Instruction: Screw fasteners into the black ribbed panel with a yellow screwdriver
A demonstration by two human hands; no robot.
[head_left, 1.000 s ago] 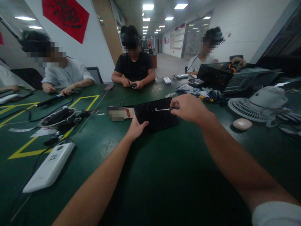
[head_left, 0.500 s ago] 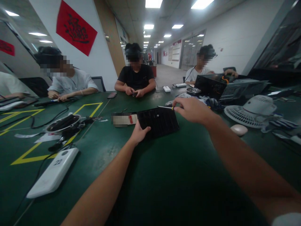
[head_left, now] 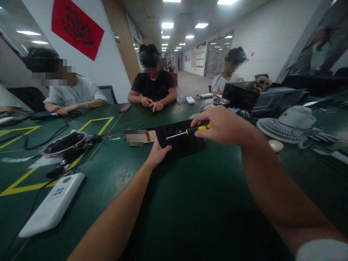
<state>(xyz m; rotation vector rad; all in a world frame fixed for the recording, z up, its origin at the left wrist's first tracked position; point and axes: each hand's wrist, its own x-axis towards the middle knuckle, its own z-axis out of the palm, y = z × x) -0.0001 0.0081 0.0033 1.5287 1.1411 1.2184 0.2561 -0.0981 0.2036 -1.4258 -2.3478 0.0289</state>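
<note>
My left hand point(head_left: 158, 154) grips the left edge of a flat black panel point(head_left: 185, 145), its thumb over the front face. The panel is tilted up off the green table and has a small bright round spot on its upper part. In my right hand point(head_left: 221, 125) is a screwdriver point(head_left: 190, 130) with a black and yellow handle, held between thumb and fingers. Its metal shaft points left across the panel, the tip near the panel's left side; whether it touches cannot be made out. Behind my left hand lies a pale box with a red patch point(head_left: 149, 136).
On the left are a white power bank marked 22 point(head_left: 54, 203) and a metal bowl point(head_left: 63, 143) with dark parts and cables. To the right sit a white fan point(head_left: 288, 125), a computer mouse point(head_left: 275, 145) and a metal case point(head_left: 274, 99). Several people sit around the table.
My right hand has turned the screwdriver, so its yellow and black handle now shows and the tip has moved left and down over the panel. The left hand keeps its grip. The view has shifted slightly.
</note>
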